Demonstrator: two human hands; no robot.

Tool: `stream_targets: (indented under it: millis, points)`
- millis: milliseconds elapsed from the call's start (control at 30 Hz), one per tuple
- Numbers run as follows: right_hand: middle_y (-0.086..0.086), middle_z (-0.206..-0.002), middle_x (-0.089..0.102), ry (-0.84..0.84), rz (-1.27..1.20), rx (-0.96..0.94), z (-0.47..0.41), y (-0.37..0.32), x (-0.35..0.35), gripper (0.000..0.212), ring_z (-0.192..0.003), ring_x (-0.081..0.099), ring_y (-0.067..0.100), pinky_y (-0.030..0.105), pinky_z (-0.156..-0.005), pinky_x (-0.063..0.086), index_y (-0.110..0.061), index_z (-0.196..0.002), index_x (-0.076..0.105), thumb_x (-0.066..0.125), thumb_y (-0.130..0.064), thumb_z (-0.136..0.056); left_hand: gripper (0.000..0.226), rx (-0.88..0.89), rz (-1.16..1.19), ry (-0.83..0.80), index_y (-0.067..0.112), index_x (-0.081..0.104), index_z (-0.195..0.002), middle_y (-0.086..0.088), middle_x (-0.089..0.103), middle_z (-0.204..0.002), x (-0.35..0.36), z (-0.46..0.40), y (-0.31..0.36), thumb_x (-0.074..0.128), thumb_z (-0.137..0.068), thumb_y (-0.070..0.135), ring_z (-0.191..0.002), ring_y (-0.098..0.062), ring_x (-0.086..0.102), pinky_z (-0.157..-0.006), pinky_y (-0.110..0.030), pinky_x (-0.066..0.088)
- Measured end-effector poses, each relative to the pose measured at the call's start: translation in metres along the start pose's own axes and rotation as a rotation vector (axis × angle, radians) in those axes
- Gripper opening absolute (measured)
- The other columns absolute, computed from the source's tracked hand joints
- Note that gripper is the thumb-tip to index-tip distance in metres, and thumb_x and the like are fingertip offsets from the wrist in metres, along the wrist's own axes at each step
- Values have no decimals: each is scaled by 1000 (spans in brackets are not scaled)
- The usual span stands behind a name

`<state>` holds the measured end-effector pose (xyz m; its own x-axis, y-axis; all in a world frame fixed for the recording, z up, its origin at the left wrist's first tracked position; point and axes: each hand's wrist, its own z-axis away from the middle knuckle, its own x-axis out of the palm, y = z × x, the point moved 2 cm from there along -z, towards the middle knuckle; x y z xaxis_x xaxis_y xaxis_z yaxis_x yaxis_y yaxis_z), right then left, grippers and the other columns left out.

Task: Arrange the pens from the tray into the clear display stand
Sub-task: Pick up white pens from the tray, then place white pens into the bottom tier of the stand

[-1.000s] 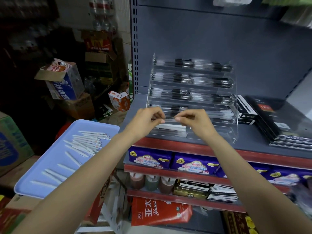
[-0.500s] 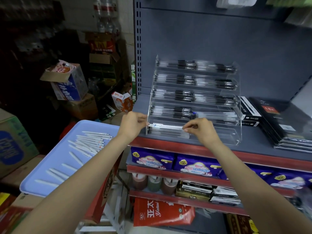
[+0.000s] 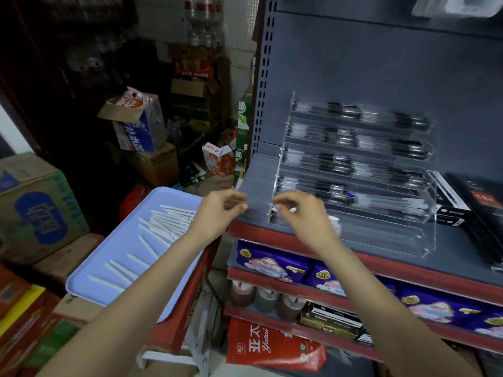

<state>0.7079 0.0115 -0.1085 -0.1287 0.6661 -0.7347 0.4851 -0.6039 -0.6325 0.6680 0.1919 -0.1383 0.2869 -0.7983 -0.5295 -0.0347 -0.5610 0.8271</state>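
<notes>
The clear tiered display stand (image 3: 386, 240) sits on the grey shelf (image 3: 255, 186). Its upper tiers hold dark pens (image 3: 343, 137). White pens (image 3: 335, 222) lie in its lowest tier, partly hidden by my right hand (image 3: 302, 216), which hovers over the stand's left front corner with loosely curled fingers and nothing seen in them. My left hand (image 3: 220, 210) is just left of the stand, over the shelf edge, and holds nothing. To the lower left, the pale blue tray (image 3: 125, 235) carries several loose white pens (image 3: 168, 221). The picture is motion-blurred.
Black boxes (image 3: 462, 210) lie on the shelf right of the stand. Purple packets (image 3: 272, 263) and jars fill the lower shelves. Cardboard cartons (image 3: 35, 208) and boxes are stacked on the floor at the left, behind and under the tray.
Both hands laid a white pen into the lowest tier, let it go and drew back to the left. My view has swung left as well.
</notes>
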Motion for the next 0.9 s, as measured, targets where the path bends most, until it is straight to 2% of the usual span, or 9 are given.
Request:
stream_targets:
  millis: [133, 200, 233, 300, 400, 533, 667, 800, 900]
  points:
    - [2, -100, 66, -94, -65, -80, -16, -53, 65, 24, -87, 60, 15, 23, -81, 46, -18, -108, 68, 53, -10, -91, 20, -72, -105, 42, 14, 67, -109, 1, 67, -96, -42, 6, -51, 60, -90, 16, -84, -11, 61, -77, -15, 45]
    - [6, -105, 64, -158, -82, -99, -28, -71, 100, 26, -90, 60, 18, 26, -84, 46, -14, -111, 66, 50, -8, -92, 20, -113, -177, 72, 12, 67, -109, 0, 68, -96, -63, 6, -85, 59, -91, 13, -83, -10, 59, -74, -11, 43]
    - [8, -107, 63, -197, -78, -97, -37, -79, 122, 27, -92, 60, 20, 26, -85, 46, -12, -113, 65, 48, -6, -92, 19, -139, -204, 81, 10, 67, -108, -2, 69, -97, -75, 4, -106, 58, -91, 11, -84, -13, 61, -75, -14, 45]
    - [11, -111, 61, -270, -51, -48, -53, -86, 168, 29, -97, 59, 24, 31, -88, 46, -10, -115, 63, 44, -6, -93, 20, -198, -258, 78, 9, 67, -107, -8, 70, -101, -95, -1, -149, 55, -90, 7, -89, -22, 64, -82, -28, 49]
    - [9, -119, 57, -337, 31, 111, -81, -78, 230, 30, -105, 57, 25, 42, -87, 49, -14, -119, 59, 41, -10, -96, 27, -241, -410, -27, 9, 65, -113, -13, 67, -108, -118, -18, -205, 49, -92, 7, -99, -30, 62, -86, -37, 48]
    - [12, -133, 48, -408, 248, 231, -122, -48, 279, 41, -107, 54, 32, 45, -78, 52, -14, -135, 46, 40, -2, -96, 41, -174, -490, -248, 11, 47, -135, -11, 48, -139, -128, -51, -257, 39, -95, 5, -126, -27, 47, -103, -36, 38]
    - [12, -144, 39, -488, 313, 302, -142, -27, 306, 50, -126, 43, 33, 45, -99, 41, -14, -141, 39, 39, 3, -94, 50, -38, -639, -461, 13, 11, -148, -4, 9, -158, -116, -59, -301, 30, -102, 17, -146, -18, 10, -118, -24, 10]
    - [15, -144, 40, -557, 387, 309, -155, -10, 319, 48, -123, 46, 33, 44, -100, 43, -10, -141, 39, 49, -2, -94, 50, 5, -720, -503, 13, 1, -148, -3, -6, -158, -113, -58, -323, 21, -103, 24, -146, -15, 3, -117, -25, 12]
    - [18, -124, 48, -601, 420, 325, -161, -3, 322, 34, -109, 50, 34, 45, -92, 44, -5, -125, 48, 56, -12, -93, 50, 32, -665, -542, 11, 2, -148, -4, -8, -158, -113, -60, -327, 22, -103, 20, -147, -17, 1, -117, -29, 14]
